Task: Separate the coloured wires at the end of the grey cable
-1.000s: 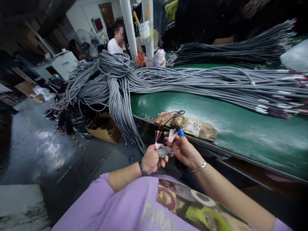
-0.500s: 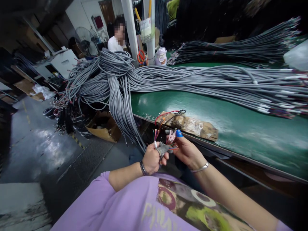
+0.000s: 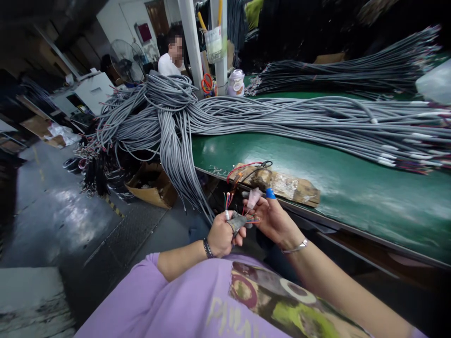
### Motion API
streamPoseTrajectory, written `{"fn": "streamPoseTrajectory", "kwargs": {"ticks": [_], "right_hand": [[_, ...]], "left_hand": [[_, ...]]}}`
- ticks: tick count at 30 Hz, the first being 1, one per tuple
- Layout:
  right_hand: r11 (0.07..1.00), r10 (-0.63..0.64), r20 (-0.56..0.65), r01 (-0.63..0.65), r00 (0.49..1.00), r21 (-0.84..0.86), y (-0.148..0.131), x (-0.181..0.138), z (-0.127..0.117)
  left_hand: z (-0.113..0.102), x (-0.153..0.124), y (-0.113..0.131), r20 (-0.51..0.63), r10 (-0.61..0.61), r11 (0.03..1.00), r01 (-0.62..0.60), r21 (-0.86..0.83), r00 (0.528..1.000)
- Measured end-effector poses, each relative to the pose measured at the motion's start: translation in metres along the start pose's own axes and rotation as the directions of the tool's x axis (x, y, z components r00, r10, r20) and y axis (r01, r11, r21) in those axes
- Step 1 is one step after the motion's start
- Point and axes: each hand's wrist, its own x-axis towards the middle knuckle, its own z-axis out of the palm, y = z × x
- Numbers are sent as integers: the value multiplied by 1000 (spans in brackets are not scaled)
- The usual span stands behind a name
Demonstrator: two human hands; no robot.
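My left hand [image 3: 221, 234] is closed around a multi-core cable [image 3: 227, 215], of which a white end shows. Its thin coloured wires [image 3: 229, 201] fan upward from the fist. Grey covering [image 3: 237, 221] wraps the fingertips of this hand, and more orange and blue wire ends [image 3: 252, 220] stick out at its right side. My right hand [image 3: 270, 218] is open, palm turned inward, with blue tape [image 3: 270, 193] on the thumb. Its fingers are just behind a pink clip [image 3: 253, 197]; the thumb stands apart from the clip. Whether the fingers touch a wire, I cannot tell.
On the green bench [image 3: 355, 188] lies a tape-wrapped wooden block [image 3: 287, 185] with red and black leads. Behind it stretches a long bundle of grey cables [image 3: 282, 115], drooping over the left edge. A cardboard box [image 3: 151, 188] stands below. Someone in white [image 3: 168, 65] is farther back.
My right hand has opened: the thumb has moved right, away from the pink clip, and the fingers are spread. The clip has tilted slightly. My left hand stays nearly still.
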Motion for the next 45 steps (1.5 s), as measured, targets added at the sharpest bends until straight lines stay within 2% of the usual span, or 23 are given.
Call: {"fn": "streamPoseTrajectory", "kwargs": {"ticks": [5, 12, 17, 21, 30, 36, 41, 45], "right_hand": [[995, -41, 5, 41, 999, -90, -3, 1, 1], [991, -72, -13, 70, 997, -118, 2, 4, 0], [985, -69, 37, 73, 997, -153, 3, 10, -6], [992, -71, 55, 76, 996, -99, 6, 17, -12], [995, -78, -26, 80, 997, 59, 10, 21, -11], [994, -63, 42, 59, 997, 97, 13, 15, -7], [1000, -8, 70, 7, 997, 9, 5, 3, -9], [981, 97, 134, -72, 986, -180, -1, -10, -14]], "left_hand": [[1, -2, 1, -26, 30, 999, -31, -29, 999], [8, 3, 1, -51, 39, 998, -42, -56, 998], [9, 6, -3, -63, 30, 998, -34, -57, 998], [10, 7, -4, -67, 23, 998, -26, -48, 998], [9, 8, -9, -52, 6, 1000, -7, -25, 999], [6, 4, -5, -65, 19, 999, -21, -28, 998], [1, -1, -7, -62, 35, 999, -34, 15, 997], [-4, -1, -11, -51, 66, 996, -63, 69, 996]]}}
